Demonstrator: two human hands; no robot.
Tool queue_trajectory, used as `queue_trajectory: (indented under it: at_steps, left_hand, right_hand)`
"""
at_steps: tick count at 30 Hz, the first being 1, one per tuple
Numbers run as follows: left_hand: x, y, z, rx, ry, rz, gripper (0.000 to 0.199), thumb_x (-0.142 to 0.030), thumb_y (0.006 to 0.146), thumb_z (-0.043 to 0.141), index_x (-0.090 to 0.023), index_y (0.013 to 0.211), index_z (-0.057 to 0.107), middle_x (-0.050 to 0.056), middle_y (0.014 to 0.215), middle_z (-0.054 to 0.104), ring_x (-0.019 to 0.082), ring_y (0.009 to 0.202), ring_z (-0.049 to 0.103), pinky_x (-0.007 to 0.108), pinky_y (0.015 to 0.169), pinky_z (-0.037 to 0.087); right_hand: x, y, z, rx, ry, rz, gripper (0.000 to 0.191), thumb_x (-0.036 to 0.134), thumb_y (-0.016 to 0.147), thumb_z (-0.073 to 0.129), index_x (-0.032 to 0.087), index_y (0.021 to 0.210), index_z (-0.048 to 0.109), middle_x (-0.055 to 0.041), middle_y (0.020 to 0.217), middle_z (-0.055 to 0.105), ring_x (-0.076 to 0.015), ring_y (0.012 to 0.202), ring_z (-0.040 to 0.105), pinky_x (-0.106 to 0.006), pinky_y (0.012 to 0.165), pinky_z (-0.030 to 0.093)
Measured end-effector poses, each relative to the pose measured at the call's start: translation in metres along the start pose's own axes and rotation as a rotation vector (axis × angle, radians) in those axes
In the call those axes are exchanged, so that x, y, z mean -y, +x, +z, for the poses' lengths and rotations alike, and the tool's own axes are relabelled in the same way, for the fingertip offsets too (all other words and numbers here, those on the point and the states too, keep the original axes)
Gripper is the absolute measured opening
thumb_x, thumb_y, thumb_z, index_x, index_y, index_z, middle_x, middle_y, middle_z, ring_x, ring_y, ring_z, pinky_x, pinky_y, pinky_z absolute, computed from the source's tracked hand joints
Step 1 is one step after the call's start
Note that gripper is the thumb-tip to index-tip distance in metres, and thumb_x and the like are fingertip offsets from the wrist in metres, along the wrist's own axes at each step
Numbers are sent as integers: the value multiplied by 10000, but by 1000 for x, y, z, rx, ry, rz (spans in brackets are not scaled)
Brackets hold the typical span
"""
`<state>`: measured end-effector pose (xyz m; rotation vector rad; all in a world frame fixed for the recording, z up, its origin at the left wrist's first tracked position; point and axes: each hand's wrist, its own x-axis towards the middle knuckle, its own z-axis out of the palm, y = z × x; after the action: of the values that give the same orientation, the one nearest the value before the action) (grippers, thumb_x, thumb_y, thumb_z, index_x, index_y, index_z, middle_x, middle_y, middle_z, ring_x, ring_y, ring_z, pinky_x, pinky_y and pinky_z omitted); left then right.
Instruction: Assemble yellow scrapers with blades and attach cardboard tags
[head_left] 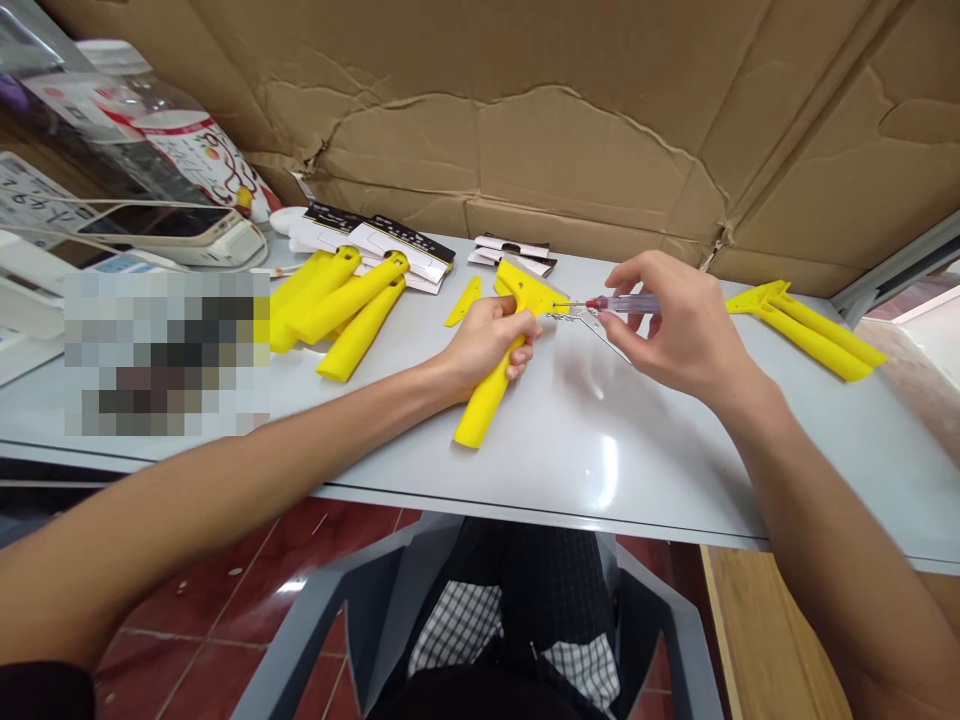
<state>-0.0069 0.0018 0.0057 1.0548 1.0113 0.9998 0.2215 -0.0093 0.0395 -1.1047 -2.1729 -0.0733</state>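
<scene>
My left grip (487,345) wraps the yellow tool (487,402) just over the grey surface (540,465); at the tool's right edge, my right grip (679,320) pinches a screwdriver (634,303). I judge this screwdriving; the next turn wants steady alignment. Around the tool: a bottle (199,150) far left, yellow handles (349,302) nearer left, cardboard (525,150) behind, yellow parts (817,335) right.

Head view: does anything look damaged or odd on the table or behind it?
Yes: the cardboard behind the table has a long wavy crease and looks torn near the crease's ends, so it seems crumpled. On the table's left, a pixelated patch hides what lies there. The yellow tool in the left hand shows no clear damage.
</scene>
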Motion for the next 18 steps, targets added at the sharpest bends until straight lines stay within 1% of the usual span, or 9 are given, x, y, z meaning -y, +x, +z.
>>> queue_trajectory:
  at_steps: [2, 4, 8, 11, 18]
  left_hand:
    - [0, 0, 0, -2, 3, 1, 212, -135, 667, 681, -199, 750, 497, -56, 601, 475, 51, 409, 412, 188, 341, 331]
    - [0, 0, 0, -6, 7, -3, 211, -135, 662, 678, -200, 750, 497, -59, 596, 467, 51, 406, 410, 188, 341, 330]
    - [0, 0, 0, -1, 1, 7, 201, -136, 661, 677, -196, 753, 510, -52, 615, 483, 51, 412, 416, 189, 340, 328]
    - [0, 0, 0, 5, 1, 10, 205, -138, 666, 686, -197, 752, 509, -41, 628, 501, 52, 419, 425, 190, 340, 331]
    - [1, -2, -1, 7, 14, 2, 201, -132, 681, 678, -201, 754, 503, -54, 597, 477, 55, 407, 417, 193, 340, 333]
  right_hand:
    - [-1, 0, -1, -9, 38, -36, 91, 234, 933, 663, 232, 1019, 693, -72, 1053, 749, -204, 783, 691, -336, 625, 513]
    - [-2, -1, -1, -8, 61, -50, 67, 221, 950, 643, 232, 976, 704, -74, 1026, 739, -207, 786, 691, -344, 635, 526]
    - [0, 0, -3, 29, 50, 19, 91, 257, 961, 655, 266, 967, 746, -62, 989, 759, -229, 795, 701, -387, 690, 565]
    - [3, 0, -4, 24, 44, 65, 104, 271, 948, 666, 274, 956, 770, -62, 981, 773, -243, 804, 709, -408, 702, 581]
    - [6, -1, 1, -19, 97, 119, 115, 258, 924, 665, 242, 919, 779, -62, 938, 786, -233, 769, 716, -387, 668, 592]
